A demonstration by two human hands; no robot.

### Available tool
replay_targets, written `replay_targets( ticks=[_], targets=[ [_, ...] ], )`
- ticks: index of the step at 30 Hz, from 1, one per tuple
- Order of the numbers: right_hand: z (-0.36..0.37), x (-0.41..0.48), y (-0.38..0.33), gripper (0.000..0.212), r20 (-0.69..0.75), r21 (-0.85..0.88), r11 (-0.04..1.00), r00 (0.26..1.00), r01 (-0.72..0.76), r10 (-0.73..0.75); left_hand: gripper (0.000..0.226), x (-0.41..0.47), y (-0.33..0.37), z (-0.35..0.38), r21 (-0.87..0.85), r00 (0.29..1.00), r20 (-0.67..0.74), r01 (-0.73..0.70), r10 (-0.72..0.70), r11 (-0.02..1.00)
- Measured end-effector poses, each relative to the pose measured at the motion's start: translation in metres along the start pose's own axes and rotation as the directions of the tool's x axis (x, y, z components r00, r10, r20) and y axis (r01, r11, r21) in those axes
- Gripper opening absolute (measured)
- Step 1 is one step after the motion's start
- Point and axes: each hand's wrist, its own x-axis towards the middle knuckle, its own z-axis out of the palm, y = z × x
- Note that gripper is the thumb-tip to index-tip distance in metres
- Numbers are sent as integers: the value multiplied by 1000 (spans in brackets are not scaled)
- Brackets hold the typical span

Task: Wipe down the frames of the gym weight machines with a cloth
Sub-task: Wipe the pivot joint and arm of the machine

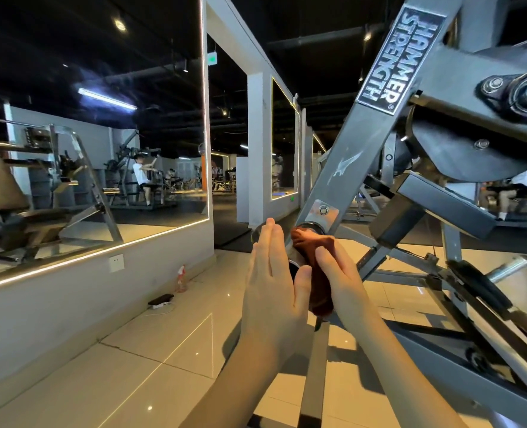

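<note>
Left hand: I see my left hand [271, 282] just below centre, toward 6 o'clock, forearm rising from the bottom edge. Its fingers are straight and pressed together, the flat palm laid against the left side of the chrome sleeve [290, 251].
Right hand: my right hand [339, 273] comes up from 5 o'clock. The thumb lies on the cloth [313, 261] and grips it against the sleeve; the other fingers are hidden behind it.
Cloth: rust-brown, soft and creased, bunched along the sleeve between my two hands, its lower end hanging loose.
Sleeve: a polished round tube at the foot of the frame arm [348, 168], mostly covered by hands and cloth.
Frame arm: a flat-sided grey steel bar with scuffed paint, slanting from 1 o'clock down to centre. It carries a plate [401, 57] reading HAMMER STRENGTH.
Pivot: a bolted bearing [521, 94] at 2 o'clock, cut off by the right edge.
Floor: glossy pale tiles [132, 350].
At 8 o'clock: a small spray bottle [181, 278] and a power strip [161, 300] by the wall; details too small to make out.
At 9 o'clock: a wall mirror [86, 134] with a lit edge.
</note>
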Motion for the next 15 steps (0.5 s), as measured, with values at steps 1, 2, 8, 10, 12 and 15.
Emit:
replay_targets(
  ticks=[1, 2, 8, 10, 12, 15],
  targets=[
    [-2, 10, -2, 12, 4, -35, 999, 1000, 3, -3, 65, 1, 1, -1, 2, 1000, 11, 5, -5, 1000],
    [-3, 22, -1, 14, -8, -65, 998, 1000, 8, -8, 66, 2, 2, -3, 5, 1000, 27, 9, -10, 1000],
    [5, 29, 5, 13, -74, -26, 999, 997, -35, 33, 67, -2, 3, -6, 28, 998, 62, 4, -6, 1000],
    [5, 8, 6, 12, -43, 25, 1000, 999, -18, 19, 65, -4, 2, -4, 19, 998, 57, 19, -20, 1000],
    [1, 4, 10, 11, -40, 20, 1000, 999, 6, -5, 65, -2, 3, -5, 9, 997, 64, 44, -44, 999],
    [-2, 29, 7, 14, -50, -56, 998, 999, 18, -20, 66, 2, 6, -9, 32, 993, 100, 58, -61, 998]
  ],
)
